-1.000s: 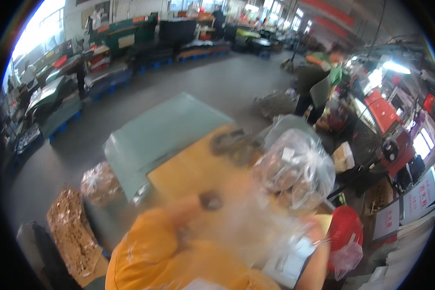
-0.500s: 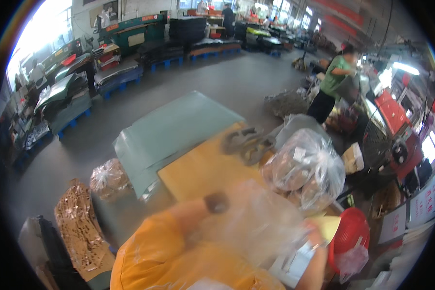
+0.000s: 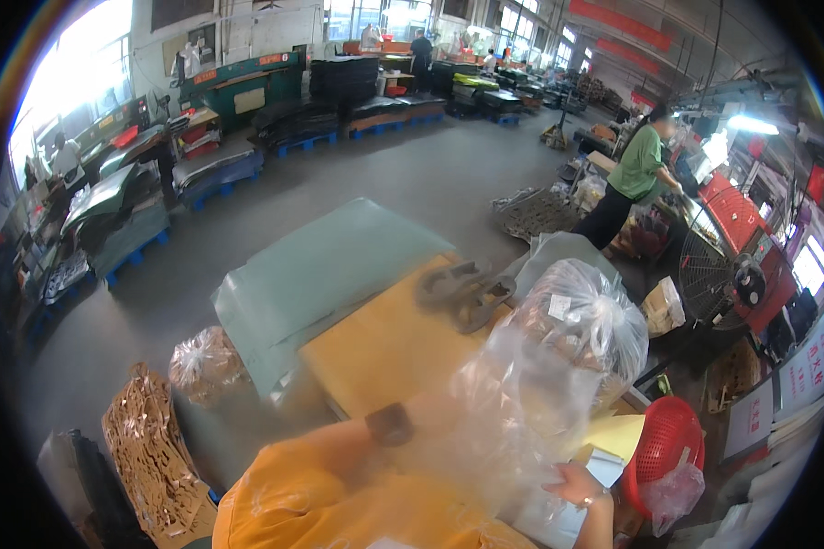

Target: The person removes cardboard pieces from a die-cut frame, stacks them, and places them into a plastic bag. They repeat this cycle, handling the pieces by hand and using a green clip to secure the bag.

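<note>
A large clear plastic bag (image 3: 531,384) spreads out in front of me, crumpled and partly see-through. At its lower right edge my right hand (image 3: 575,483) is closed on the film. My left hand (image 3: 444,421), beyond a dark wristband (image 3: 390,425), reaches into or behind the bag; blur and film hide its fingers. Under and beyond it lies a flat tan sheet (image 3: 375,352), with grey looped cut-out pieces (image 3: 467,291) on its far right. A knotted clear bag of brownish pieces (image 3: 568,311) stands just past the bag I hold.
Grey-green sheets (image 3: 339,247) extend beyond the tan one. A red plastic basket (image 3: 673,439) stands at right near yellow paper (image 3: 615,434). Punched brown sheets (image 3: 151,448) and a small filled bag (image 3: 206,366) sit at left. A person in green (image 3: 639,160) works near a fan (image 3: 710,265).
The clear bag has opened out and shifted up toward the knotted bag. My right hand has moved slightly down and left, while my left forearm has lowered.
</note>
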Demonstrator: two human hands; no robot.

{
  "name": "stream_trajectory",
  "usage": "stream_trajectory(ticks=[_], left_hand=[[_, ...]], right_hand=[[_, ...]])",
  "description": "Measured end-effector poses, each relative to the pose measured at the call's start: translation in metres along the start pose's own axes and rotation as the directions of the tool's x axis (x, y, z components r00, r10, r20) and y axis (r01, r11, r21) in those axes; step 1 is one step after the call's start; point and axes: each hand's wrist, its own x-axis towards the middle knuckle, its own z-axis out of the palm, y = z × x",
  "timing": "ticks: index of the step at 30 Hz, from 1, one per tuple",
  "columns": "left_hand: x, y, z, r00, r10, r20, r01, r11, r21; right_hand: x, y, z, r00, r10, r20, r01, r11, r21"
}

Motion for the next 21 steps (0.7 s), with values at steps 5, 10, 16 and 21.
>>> stream_trajectory(ticks=[5,10,16,21], left_hand=[[-0.004,-0.013,-0.002,0.991,0.046,0.129,-0.051,0.998,0.036],[0.053,-0.027,0.017,0.897,-0.072,0.435,0.125,0.988,-0.093],[0.099,-0.071,0.065,0.890,-0.065,0.452,0.124,0.987,-0.104],[0.120,-0.113,0.052,0.947,-0.230,0.226,0.189,0.964,0.187]], right_hand=[[-0.024,-0.002,-0.052,0.896,0.437,0.079,-0.354,0.596,0.721],[0.007,-0.047,-0.110,0.709,0.450,-0.544,-0.273,0.885,0.376],[0.076,-0.091,-0.062,0.935,-0.025,-0.354,0.180,0.893,0.413],[0.147,-0.034,0.080,0.896,0.311,0.315,-0.255,0.944,-0.208]])
